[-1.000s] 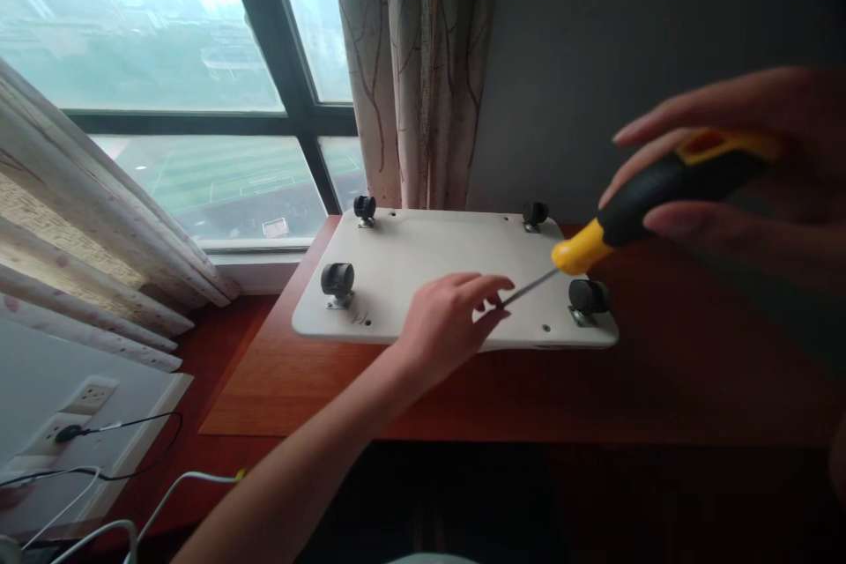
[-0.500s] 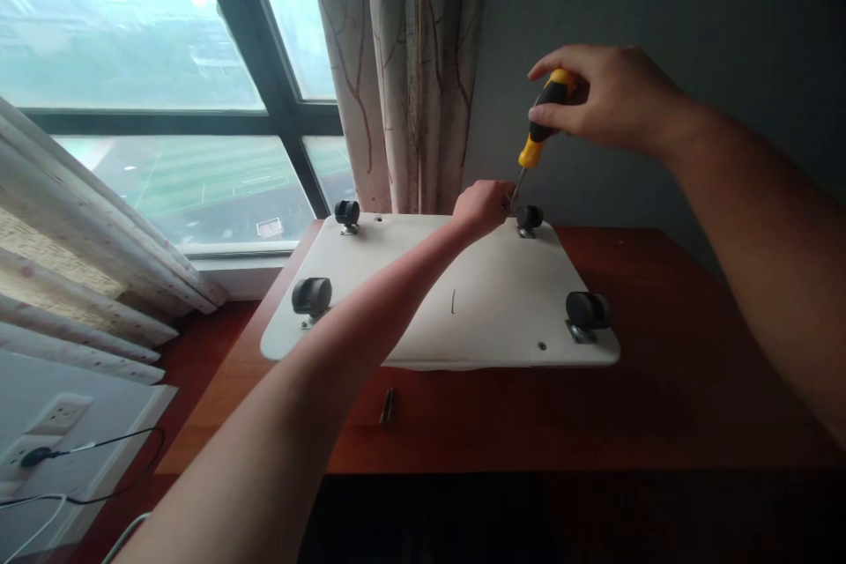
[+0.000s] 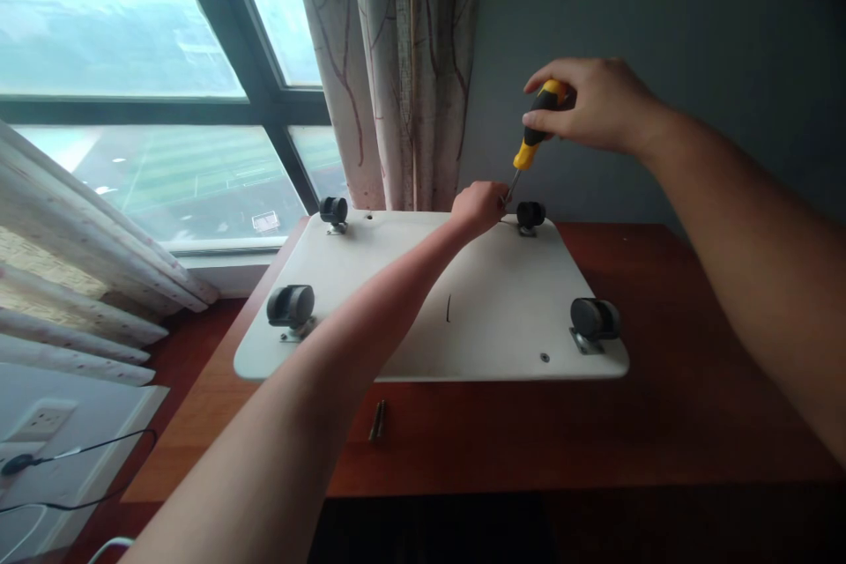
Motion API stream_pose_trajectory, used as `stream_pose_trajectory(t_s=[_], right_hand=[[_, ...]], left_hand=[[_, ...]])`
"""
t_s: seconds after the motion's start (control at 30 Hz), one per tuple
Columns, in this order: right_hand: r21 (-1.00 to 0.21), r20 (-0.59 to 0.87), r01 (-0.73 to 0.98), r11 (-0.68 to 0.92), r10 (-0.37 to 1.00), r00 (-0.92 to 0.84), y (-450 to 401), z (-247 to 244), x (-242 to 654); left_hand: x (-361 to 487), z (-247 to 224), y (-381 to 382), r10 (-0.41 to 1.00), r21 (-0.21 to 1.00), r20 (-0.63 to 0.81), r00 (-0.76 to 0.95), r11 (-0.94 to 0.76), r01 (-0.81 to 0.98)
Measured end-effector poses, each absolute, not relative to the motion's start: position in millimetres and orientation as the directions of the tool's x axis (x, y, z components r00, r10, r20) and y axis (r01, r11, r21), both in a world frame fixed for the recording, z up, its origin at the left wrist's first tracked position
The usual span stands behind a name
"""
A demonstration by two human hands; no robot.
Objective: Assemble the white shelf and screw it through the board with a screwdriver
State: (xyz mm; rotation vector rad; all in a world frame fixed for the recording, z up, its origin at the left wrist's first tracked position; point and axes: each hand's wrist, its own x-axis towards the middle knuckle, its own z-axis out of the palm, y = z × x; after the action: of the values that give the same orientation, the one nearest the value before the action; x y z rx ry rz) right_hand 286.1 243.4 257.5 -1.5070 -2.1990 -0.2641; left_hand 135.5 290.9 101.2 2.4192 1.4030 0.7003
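Note:
My right hand (image 3: 588, 101) is closed around the yellow and black handle of a screwdriver (image 3: 532, 128), tilted with its shaft pointing down. My left hand (image 3: 480, 210) is closed at the lower end of the shaft, near the far edge of a white board (image 3: 489, 317). Whatever its fingers hold there is hidden from view. Just right of that hand stands a black caster (image 3: 530, 216). Other casters sit near the board's corners: one at far left (image 3: 334, 211), one at near left (image 3: 291, 307) and one at near right (image 3: 593, 319).
The board lies on a reddish-brown wooden table (image 3: 693, 388). Two long screws (image 3: 377, 420) rest in front of it. A hole (image 3: 545, 358) shows near its right front corner. Curtains (image 3: 410, 70) and a window stand behind; a socket (image 3: 43, 421) with cables is at lower left.
The view has shifted slightly closer to the board. My right hand and the screwdriver appear a little lower and further left; both hands keep their grip.

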Motion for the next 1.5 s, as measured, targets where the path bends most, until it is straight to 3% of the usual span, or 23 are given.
stream_pose_trajectory(t_s=[0.3,0.53,0.77,0.87,1.03,1.23,1.3,1.43,1.5], right_hand=[[-0.143,0.464,0.923,0.356,0.848,-0.255,259.8,239.8,291.7],[-0.125,0.471,0.921,0.369,0.839,-0.272,274.9,236.3,297.5],[-0.094,0.413,0.981,0.172,0.903,-0.119,271.0,235.2,285.4],[-0.149,0.385,0.978,0.149,0.919,-0.081,277.1,235.5,286.1],[-0.272,0.286,0.932,0.241,0.945,-0.161,282.5,241.1,289.6],[-0.032,0.422,0.994,0.1,0.903,-0.077,272.2,239.5,278.0],[-0.076,0.403,0.994,0.077,0.914,-0.04,274.5,238.2,276.8],[-0.273,0.272,0.949,0.16,0.959,-0.083,282.2,238.4,281.2],[-0.288,0.276,0.938,0.191,0.955,-0.109,282.6,238.4,283.2]], left_hand=[[135.7,97.3,286.5,0.867,0.394,0.204,0.454,-0.497,0.773],[118.0,122.0,270.3,0.849,0.322,0.152,0.507,-0.527,0.786],[73.9,156.0,199.4,0.817,0.224,0.181,0.547,-0.576,0.786],[46.0,160.4,150.8,0.817,0.249,0.189,0.544,-0.576,0.778],[0.1,135.7,71.7,0.847,0.373,0.255,0.465,-0.53,0.761],[-33.4,81.6,7.8,0.84,0.429,0.435,0.324,-0.509,0.746],[-39.1,66.8,-4.8,0.829,0.433,0.472,0.3,-0.515,0.74],[-44.8,43.9,-18.0,0.795,0.377,0.532,0.293,-0.531,0.759],[-45.2,35.7,-20.5,0.781,0.353,0.551,0.294,-0.538,0.766]])
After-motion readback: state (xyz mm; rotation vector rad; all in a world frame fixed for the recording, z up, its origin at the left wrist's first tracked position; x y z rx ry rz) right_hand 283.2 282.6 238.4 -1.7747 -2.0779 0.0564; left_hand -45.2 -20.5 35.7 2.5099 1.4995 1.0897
